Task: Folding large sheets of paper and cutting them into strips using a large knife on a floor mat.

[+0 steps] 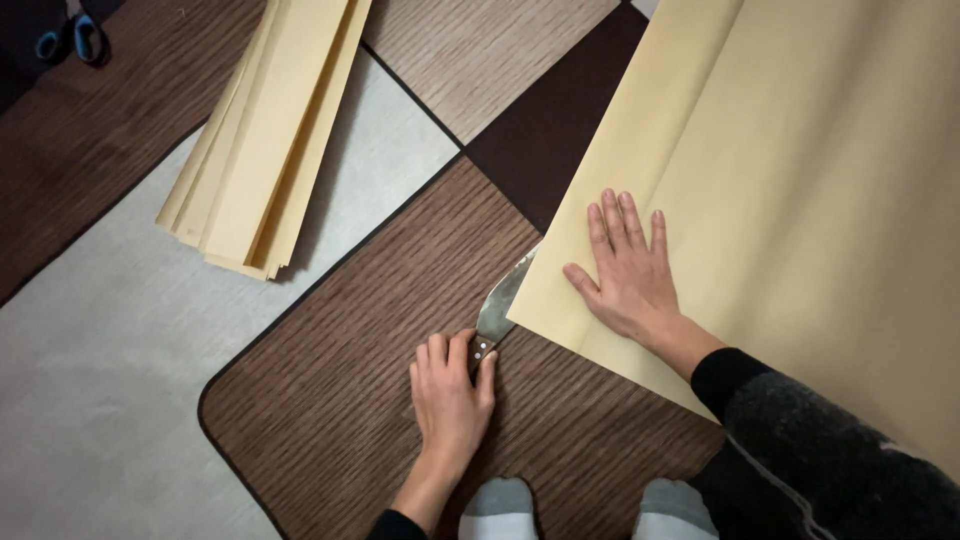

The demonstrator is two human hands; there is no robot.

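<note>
Knife (pixel 497 305) gripped by left hand (pixel 450 395); right hand (pixel 628 270) flat on paper sheet (pixel 800 170).

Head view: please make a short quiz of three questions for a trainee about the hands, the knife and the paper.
1. True or false: the right hand lies flat on the big paper sheet.
2. What does the left hand grip? A) the knife by its handle B) the scissors C) the paper stack
3. Fill in: the knife blade goes under the edge of the ____.

Key: 1 true; 2 A; 3 sheet. The blade tip is hidden by the sheet. The stack lies apart, at the upper left on the mat area, and the scissors are in the far corner.
</note>
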